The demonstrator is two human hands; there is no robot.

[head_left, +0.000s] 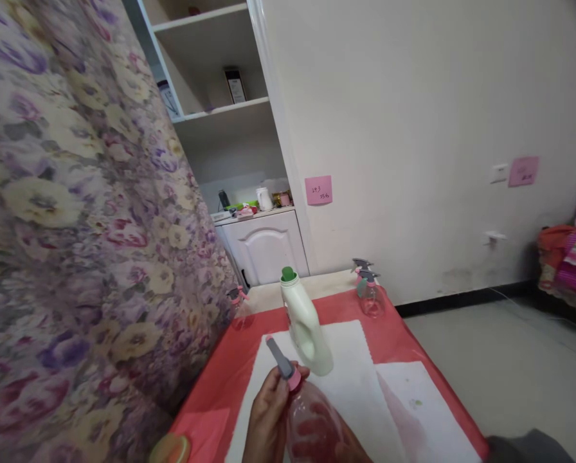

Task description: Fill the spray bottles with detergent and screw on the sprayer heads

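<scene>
A clear spray bottle [312, 418] with a pink collar and grey spray head is tilted between my two hands near the front of the table. My left hand [267, 408] is closed around the collar, just under the spray head. My right hand [350, 445] grips the lower body from the right; the bottle and the frame's bottom edge partly hide its fingers. Just beyond them stands a pale green detergent jug [307, 325] with a green cap, on a white cloth [353, 360].
Another clear spray bottle [238, 312] stands at the table's left edge. More spray bottles [371, 301] cluster at the back right corner. A printed white sheet [425, 405] lies at right on the red tablecloth [398, 328]. A flowered curtain [99, 257] hangs close at left.
</scene>
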